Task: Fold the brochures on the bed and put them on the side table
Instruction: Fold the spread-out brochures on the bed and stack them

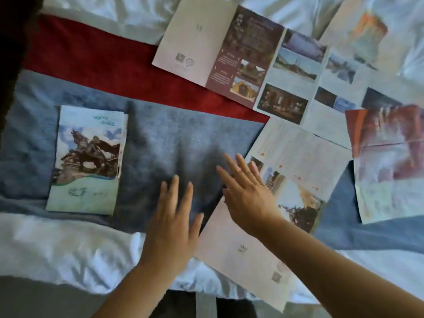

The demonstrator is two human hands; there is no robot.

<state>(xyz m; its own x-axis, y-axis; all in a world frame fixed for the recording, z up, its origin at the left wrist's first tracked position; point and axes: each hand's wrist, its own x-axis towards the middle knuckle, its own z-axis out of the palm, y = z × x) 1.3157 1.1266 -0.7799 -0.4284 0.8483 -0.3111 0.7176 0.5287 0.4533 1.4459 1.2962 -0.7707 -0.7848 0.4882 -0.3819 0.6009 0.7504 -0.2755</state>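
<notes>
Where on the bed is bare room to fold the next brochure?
Bare grey-blue blanket lies between the folded horse-statue brochure and the open white brochure under the right hand. The red band is bare too. The right side is crowded with overlapping sheets.

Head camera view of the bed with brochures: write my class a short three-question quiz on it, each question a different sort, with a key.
1. True or false: the folded brochure with the statue cover lies on the red cloth.
2. Which hand reaches over the nearest unfolded brochure? A) left hand B) right hand C) neither
3. Fill in: both hands are ____, fingers spread, gripping nothing.

Key
1. False; it lies on the grey-blue blanket.
2. B
3. open
</notes>
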